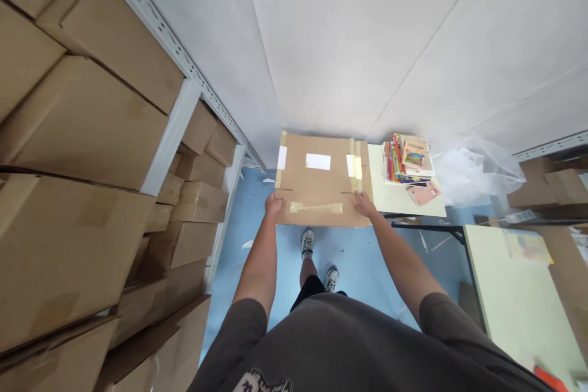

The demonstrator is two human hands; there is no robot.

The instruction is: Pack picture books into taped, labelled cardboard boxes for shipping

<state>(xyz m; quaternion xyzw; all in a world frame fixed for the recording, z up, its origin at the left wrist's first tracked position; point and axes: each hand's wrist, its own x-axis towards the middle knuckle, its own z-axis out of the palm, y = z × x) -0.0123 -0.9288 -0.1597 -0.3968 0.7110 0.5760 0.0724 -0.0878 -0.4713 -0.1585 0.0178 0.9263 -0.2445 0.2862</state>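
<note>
Both arms outstretched, left hand (274, 203) and right hand (364, 203) gripping cardboard box (319, 187).

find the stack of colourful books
Head view, right of centre: the stack of colourful books lies between the brown cardboard box and a clear plastic bag.

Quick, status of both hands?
Left hand: closed on the cardboard box, left edge.
Right hand: closed on the same box, right edge.

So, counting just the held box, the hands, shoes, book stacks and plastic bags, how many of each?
Held cardboard box: 1
Hands holding it, left hand and right hand: 2
Shoes: 2
Book stack: 1
Plastic bag: 1
Total: 7
</note>
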